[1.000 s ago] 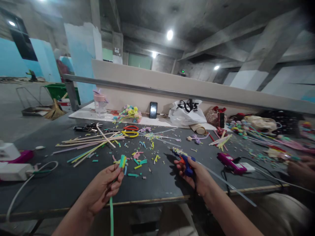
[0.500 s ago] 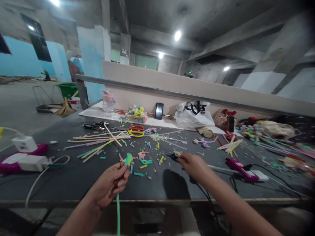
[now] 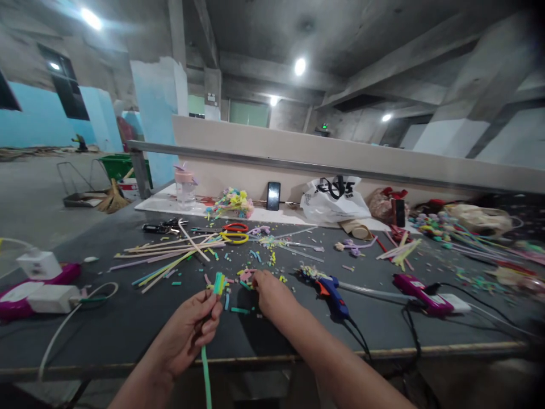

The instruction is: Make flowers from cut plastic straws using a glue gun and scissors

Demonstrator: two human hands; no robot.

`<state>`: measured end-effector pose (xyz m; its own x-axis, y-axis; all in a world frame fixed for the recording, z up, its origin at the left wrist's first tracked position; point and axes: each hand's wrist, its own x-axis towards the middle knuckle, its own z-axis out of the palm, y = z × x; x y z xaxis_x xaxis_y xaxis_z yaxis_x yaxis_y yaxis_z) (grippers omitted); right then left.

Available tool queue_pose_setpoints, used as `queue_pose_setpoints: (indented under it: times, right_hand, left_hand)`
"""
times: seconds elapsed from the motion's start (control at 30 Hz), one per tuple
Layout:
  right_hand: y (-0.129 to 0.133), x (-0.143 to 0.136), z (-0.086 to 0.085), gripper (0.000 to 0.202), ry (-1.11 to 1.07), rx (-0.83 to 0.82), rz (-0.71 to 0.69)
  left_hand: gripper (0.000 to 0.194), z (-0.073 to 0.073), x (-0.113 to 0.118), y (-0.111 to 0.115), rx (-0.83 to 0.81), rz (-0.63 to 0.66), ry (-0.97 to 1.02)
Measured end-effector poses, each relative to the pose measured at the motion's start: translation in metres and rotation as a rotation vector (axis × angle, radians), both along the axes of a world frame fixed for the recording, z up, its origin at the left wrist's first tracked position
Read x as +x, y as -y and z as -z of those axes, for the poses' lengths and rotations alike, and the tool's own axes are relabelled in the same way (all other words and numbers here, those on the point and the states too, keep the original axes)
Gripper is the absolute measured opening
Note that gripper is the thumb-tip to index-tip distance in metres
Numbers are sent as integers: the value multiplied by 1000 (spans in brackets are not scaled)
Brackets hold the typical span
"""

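The left hand (image 3: 198, 325) pinches a green strip (image 3: 206, 375) topped with a green and yellow bundle (image 3: 219, 283) over the table (image 3: 128, 324). The right hand (image 3: 275, 295) reaches down among the scattered bits (image 3: 239, 311), fingers bunched; whether they grip one cannot be told. The glue gun (image 3: 334, 295) lies to its right, on the table.

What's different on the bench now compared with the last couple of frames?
The right hand has let go of the glue gun, which now lies on the table, and has moved left to the cut pieces; whether it has gripped one is hidden. The left hand still holds the green stem with its teal and yellow bits. The phone hasn't moved.
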<state>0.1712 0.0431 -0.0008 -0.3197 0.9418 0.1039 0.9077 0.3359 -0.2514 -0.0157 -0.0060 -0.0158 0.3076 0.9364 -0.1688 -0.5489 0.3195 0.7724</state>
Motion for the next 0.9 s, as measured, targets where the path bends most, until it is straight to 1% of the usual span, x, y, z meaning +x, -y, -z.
queue_pose_setpoints:
  times: [0.07, 0.17, 0.27, 0.43, 0.53, 0.63, 0.7, 0.8, 0.9]
  right_hand:
    - [8, 2, -4, 36, -1, 14, -3]
    - [19, -2, -7, 24, -26, 2, -44]
    - [26, -10, -5, 15, -65, -34, -91]
    - [25, -21, -2, 18, -170, -69, -102]
    - [19, -19, -4, 15, -313, -75, -73]
    - [16, -13, -5, 12, -509, -99, -33]
    - [18, -11, -3, 12, -641, -163, -12]
    - [23, -11, 1, 17, -816, -276, 3]
    - [27, -10, 4, 13, -930, -335, 11]
  left_hand:
    - [18, 0, 0, 0, 0, -4, 3]
    - [16, 1, -1, 0, 6, 11, 3]
    - [16, 1, -1, 1, 18, 22, -8]
    - [18, 2, -1, 1, 13, 23, -30]
    - [19, 2, -1, 0, 14, 33, -18]
    - [17, 2, -1, 0, 17, 39, 6]
    - [16, 2, 0, 0, 21, 41, 11]
    - [15, 1, 0, 0, 25, 53, 10]
    - [15, 1, 0, 0, 27, 81, 9]
